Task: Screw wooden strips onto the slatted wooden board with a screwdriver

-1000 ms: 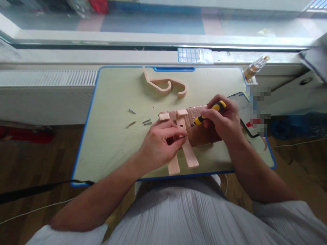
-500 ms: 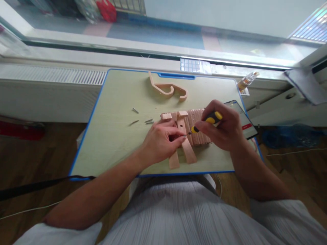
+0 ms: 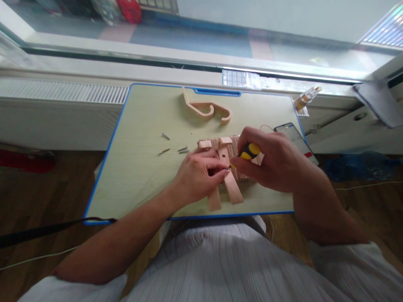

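Screwdriver (image 3: 251, 151), yellow and black, is gripped in the right hand (image 3: 273, 161) above a brown ridged block (image 3: 243, 173) near the middle of the tabletop (image 3: 135, 180), its lower end reaching the fingertips of the left hand (image 3: 197, 174). That hand pinches what looks like a small screw (image 3: 227, 168) over a wooden strip (image 3: 234, 191); whether its point has bitten cannot be told. The work seems partway: this piece and a second strip (image 3: 215, 200) lie across the block, yet the first has a dark spot (image 3: 223, 155) that looks like an unfilled hole, and the left hand covers too much of the second to judge. Four loose screws (image 3: 166, 136) lie to the left, seemingly unused, and hook-shaped pieces (image 3: 201, 110) rest farther back, apart from the block.
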The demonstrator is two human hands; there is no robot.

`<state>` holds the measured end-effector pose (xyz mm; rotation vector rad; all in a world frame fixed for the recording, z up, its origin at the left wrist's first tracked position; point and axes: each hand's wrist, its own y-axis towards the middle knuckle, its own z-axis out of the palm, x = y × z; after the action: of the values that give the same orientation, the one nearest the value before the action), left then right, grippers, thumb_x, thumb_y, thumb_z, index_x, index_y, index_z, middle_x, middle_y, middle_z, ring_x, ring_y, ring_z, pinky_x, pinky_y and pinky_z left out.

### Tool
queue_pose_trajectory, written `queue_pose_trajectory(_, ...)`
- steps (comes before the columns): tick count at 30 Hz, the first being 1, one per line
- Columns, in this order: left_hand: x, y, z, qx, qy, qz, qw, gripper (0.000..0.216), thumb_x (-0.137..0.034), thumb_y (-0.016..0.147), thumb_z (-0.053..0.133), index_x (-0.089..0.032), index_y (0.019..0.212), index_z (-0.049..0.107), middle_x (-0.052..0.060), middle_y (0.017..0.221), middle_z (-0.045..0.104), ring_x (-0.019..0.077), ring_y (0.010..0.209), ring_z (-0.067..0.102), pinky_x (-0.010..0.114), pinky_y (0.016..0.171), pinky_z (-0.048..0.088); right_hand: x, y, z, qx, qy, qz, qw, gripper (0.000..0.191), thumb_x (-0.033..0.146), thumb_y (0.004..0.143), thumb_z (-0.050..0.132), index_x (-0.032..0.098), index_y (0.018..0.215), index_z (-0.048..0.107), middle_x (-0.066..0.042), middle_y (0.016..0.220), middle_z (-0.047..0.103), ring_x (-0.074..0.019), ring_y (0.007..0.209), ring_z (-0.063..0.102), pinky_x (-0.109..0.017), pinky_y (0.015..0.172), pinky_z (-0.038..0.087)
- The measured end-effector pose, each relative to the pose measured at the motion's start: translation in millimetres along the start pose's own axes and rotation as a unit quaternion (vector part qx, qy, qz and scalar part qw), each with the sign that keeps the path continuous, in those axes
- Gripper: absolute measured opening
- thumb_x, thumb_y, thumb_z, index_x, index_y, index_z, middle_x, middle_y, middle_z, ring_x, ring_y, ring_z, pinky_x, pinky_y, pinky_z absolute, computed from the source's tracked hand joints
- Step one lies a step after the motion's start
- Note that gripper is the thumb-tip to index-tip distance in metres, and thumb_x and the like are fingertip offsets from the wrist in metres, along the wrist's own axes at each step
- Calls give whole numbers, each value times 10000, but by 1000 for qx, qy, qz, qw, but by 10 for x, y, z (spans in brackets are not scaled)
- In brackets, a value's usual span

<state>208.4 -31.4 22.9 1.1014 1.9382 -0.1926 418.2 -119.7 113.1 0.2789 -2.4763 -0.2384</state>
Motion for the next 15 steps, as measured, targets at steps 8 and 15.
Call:
queue_pose_trajectory(8,58,-21,25,0,8,5,1000,159,-282,959,764,-244,841,863,14,831,750,177,803,673,340,782,496,81,49,11,18,-34,-21,999,194,328,979,714,251,900,555,56,670,577,-116,598,481,-265,601,341)
queue_pose_trajectory(15,39,-18,23,3,8,2,1000,184,-297,974,748,-246,848,872,25,857,766,191,833,684,346,807,509,72,19,58,-10,-67,-23,997,251,325,967,728,256,884,501,48,683,551,-123,626,466,-257,601,344)
